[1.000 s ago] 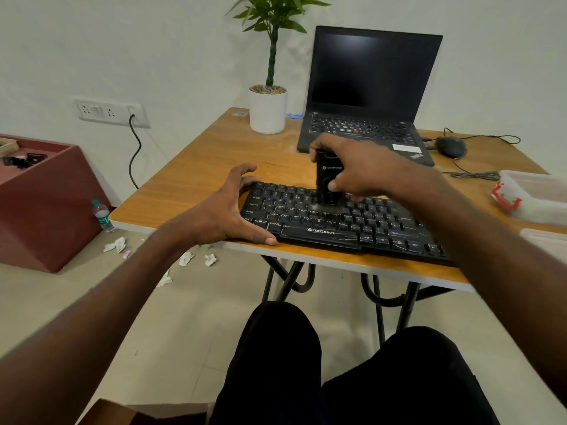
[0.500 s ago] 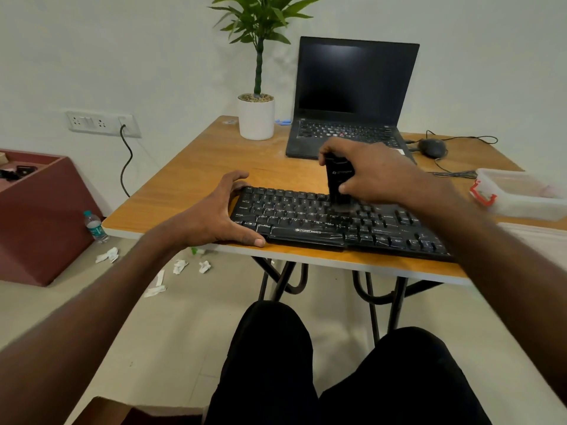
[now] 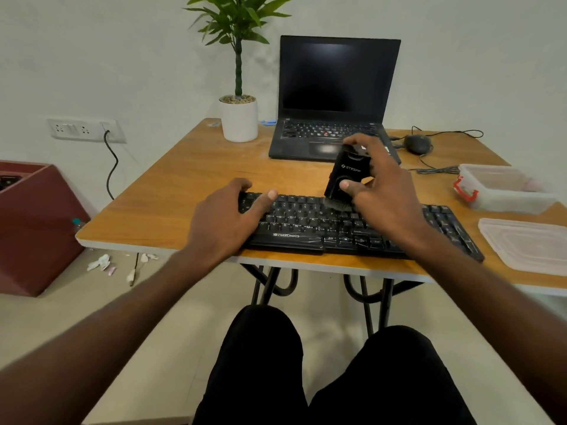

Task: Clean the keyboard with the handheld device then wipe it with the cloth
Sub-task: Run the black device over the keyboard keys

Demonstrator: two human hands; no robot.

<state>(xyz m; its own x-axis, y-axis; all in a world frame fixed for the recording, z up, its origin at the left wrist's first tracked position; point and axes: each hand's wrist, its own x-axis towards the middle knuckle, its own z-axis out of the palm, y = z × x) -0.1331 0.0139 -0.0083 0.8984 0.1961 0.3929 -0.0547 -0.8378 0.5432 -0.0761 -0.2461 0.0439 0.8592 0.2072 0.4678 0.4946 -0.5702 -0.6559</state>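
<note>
- A pale wall stands behind a wooden table (image 3: 196, 191) on black metal legs; a switch plate (image 3: 86, 130) with a black cord plugged in sits on the wall at the left.
- A dark red box (image 3: 33, 228) stands on the floor to the left, with scraps of paper (image 3: 99, 262) lying near it.
- An open laptop (image 3: 334, 96) with a dark screen sits at the back of the table, a potted plant (image 3: 238, 118) just to its left.
- The black keyboard (image 3: 310, 223) lies along the near edge of the table.
- A clear plastic box (image 3: 503, 188) with a red clip and its lid (image 3: 527, 245) lie at the right, apart from each other.
- The left hand (image 3: 224, 219) rests on the keyboard's left end, fingers curled over the far edge and thumb lying across the keys.
- The right hand (image 3: 383, 191) grips the black cleaner (image 3: 346, 177), thumb on its front and fingers wrapped round its back; the cleaner tilts, its brush end touching the upper key rows near the keyboard's middle.
- A black mouse (image 3: 417, 143) with its cable lies right of the laptop.
</note>
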